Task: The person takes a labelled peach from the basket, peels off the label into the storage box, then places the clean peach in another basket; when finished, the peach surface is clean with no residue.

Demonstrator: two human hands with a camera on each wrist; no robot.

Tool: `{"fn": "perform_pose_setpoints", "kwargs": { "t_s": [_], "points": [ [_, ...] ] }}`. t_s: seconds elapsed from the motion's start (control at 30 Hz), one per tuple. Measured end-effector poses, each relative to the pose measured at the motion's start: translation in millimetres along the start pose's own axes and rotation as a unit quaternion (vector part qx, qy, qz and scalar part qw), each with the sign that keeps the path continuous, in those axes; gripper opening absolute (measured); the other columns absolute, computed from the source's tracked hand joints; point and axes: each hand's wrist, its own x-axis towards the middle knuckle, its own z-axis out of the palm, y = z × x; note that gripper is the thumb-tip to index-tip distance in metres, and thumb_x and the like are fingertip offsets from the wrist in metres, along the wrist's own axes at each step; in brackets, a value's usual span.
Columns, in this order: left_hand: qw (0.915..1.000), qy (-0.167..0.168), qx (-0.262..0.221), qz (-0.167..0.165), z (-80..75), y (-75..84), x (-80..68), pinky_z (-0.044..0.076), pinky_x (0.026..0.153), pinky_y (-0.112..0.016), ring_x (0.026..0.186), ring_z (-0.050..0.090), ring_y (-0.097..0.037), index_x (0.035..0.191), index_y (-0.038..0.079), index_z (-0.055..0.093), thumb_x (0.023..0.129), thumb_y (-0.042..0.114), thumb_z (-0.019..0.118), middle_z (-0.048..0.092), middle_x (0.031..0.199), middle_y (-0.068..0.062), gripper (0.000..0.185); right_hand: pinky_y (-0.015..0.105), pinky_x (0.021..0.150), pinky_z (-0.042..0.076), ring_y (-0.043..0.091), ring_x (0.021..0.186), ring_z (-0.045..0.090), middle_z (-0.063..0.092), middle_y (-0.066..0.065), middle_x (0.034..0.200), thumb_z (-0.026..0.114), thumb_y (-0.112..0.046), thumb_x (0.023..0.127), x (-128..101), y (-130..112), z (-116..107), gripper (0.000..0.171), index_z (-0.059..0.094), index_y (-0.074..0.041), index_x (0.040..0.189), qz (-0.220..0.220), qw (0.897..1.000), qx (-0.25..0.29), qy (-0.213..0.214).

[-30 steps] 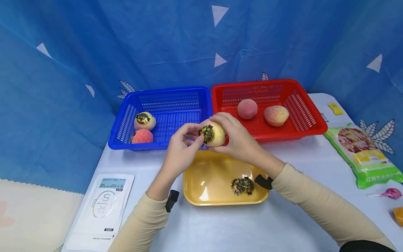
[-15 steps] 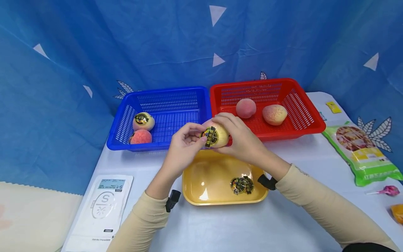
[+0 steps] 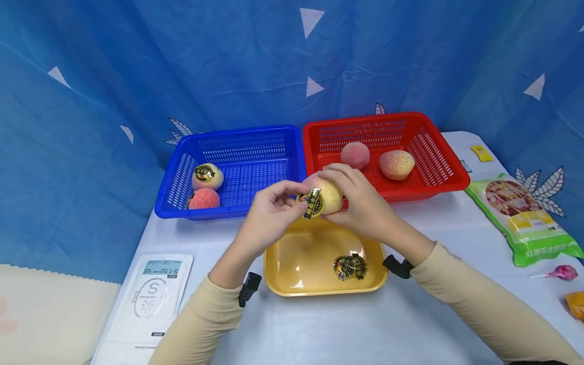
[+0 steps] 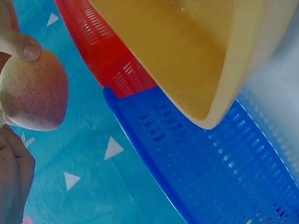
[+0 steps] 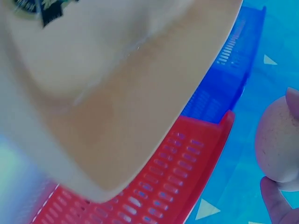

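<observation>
My right hand point(image 3: 367, 205) holds a pale yellow and pink peach point(image 3: 334, 194) above the yellow tray point(image 3: 292, 287). Between my left hand's point(image 3: 269, 213) thumb and fingertips is the edge of a black-and-gold sticker point(image 3: 314, 204). That sticker stands partly away from the peach's left side; how much still clings cannot be told. In the left wrist view, a fingertip presses the peach point(image 4: 39, 93). The right wrist view catches only part of the peach point(image 5: 279, 142), with fingertips above and below it.
Behind the tray stand a blue basket point(image 3: 255, 133) and a red basket point(image 3: 365, 121), each with two peaches. Several stickers point(image 3: 350, 266) lie in the tray. A white pouch point(image 3: 146, 304) is at left; a green food bag point(image 3: 520, 218) and a lollipop point(image 3: 566, 272) are at right.
The peach and both hands have shifted a little to the right. The sticker's left part has lifted from the peach, pinched by the left hand.
</observation>
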Motion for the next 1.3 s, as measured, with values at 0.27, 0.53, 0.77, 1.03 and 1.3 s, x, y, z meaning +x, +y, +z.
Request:
{"fn": "perform_pose_setpoints", "kwargs": {
  "t_s": [0.27,0.53,0.77,1.03,1.3],
  "points": [
    [0.9981,-0.036,0.046,0.02,8.9,0.8,3.1,0.045,0.057,-0.017,0.076,0.058,-0.019,0.112,0.011,0.07,0.09,0.007,0.068,0.062,0.094,-0.007,0.022,0.049,0.101,0.05,0.028,0.125,0.048,0.05,0.009,0.139,0.091,-0.012,0.068,-11,3,-10,0.08,0.051,-0.011,0.137,0.012,1.0,-0.014,0.01],
    [0.9965,-0.05,0.062,0.027,20.3,-4.0,5.1,0.046,0.059,-0.019,0.078,0.059,-0.02,0.108,0.012,0.069,0.089,0.007,0.07,0.063,0.093,-0.006,0.02,0.05,0.102,0.049,0.029,0.125,0.047,0.049,0.01,0.139,0.09,-0.008,0.068,-21,8,-14,0.08,0.051,-0.01,0.137,0.029,0.999,-0.011,0.012],
    [0.9914,-0.092,0.093,-0.001,36.7,-20.9,2.6,0.057,0.068,-0.026,0.08,0.065,-0.015,0.106,0.012,0.067,0.087,0.006,0.072,0.069,0.1,-0.004,0.02,0.053,0.101,0.051,0.028,0.129,0.045,0.049,0.011,0.141,0.09,-0.005,0.067,-33,20,-18,0.081,0.05,-0.009,0.137,0.064,0.997,-0.018,0.024],
    [0.965,-0.182,0.187,-0.029,60.6,-43.7,-0.4,0.052,0.062,-0.02,0.072,0.062,-0.007,0.103,0.015,0.07,0.088,0.008,0.072,0.067,0.09,0.002,0.016,0.054,0.101,0.051,0.026,0.131,0.046,0.049,0.009,0.141,0.091,-0.009,0.067,-39,33,-21,0.082,0.051,-0.01,0.137,0.093,0.995,-0.006,0.038],
    [0.9334,-0.22,0.283,-0.017,73.2,-60.7,1.8,0.048,0.067,-0.018,0.075,0.059,-0.004,0.099,0.018,0.073,0.086,0.01,0.072,0.07,0.087,0.006,0.015,0.053,0.096,0.054,0.024,0.13,0.046,0.049,0.008,0.14,0.092,-0.012,0.066,-44,41,-22,0.083,0.05,-0.011,0.137,0.109,0.993,0.006,0.04]
  ]
}}
